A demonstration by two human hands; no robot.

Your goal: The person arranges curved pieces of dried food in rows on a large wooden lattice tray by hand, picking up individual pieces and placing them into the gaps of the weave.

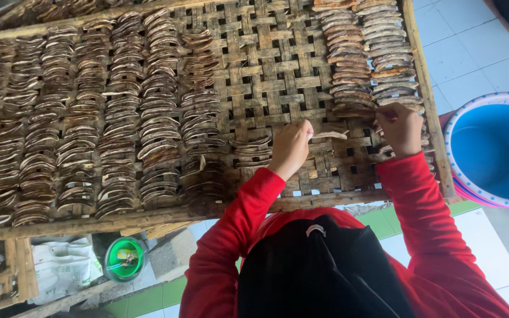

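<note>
Between the two hands, a single pale curved slice [329, 135] lies flat on the woven bamboo tray [266, 76], its near end just beside the fingertips of the left hand [290, 147]. That hand is curled, thumb and forefinger pinched together at the slice's end; whether they actually grip it cannot be told. The right hand [400, 127] is clenched over the lowest pieces of a double column of brown slices [366, 56], which runs away from its knuckles toward the far rim of the tray; what the fingers enclose is hidden. Just beside the left hand's knuckles, on the side away from the right hand, a short stack of slices [251, 147] rests on the weave, and beyond it stand many close-packed rows of overlapping slices [89, 118] filling most of the tray. Both forearms wear red sleeves [248, 206]. Outward of the right hand, past the tray's wooden edge, sits a blue basin [496, 150] with a white patterned rim on a pale tiled floor [472, 53]. Below the tray, well apart from the left hand, a green round container [124, 258] is visible.
</note>
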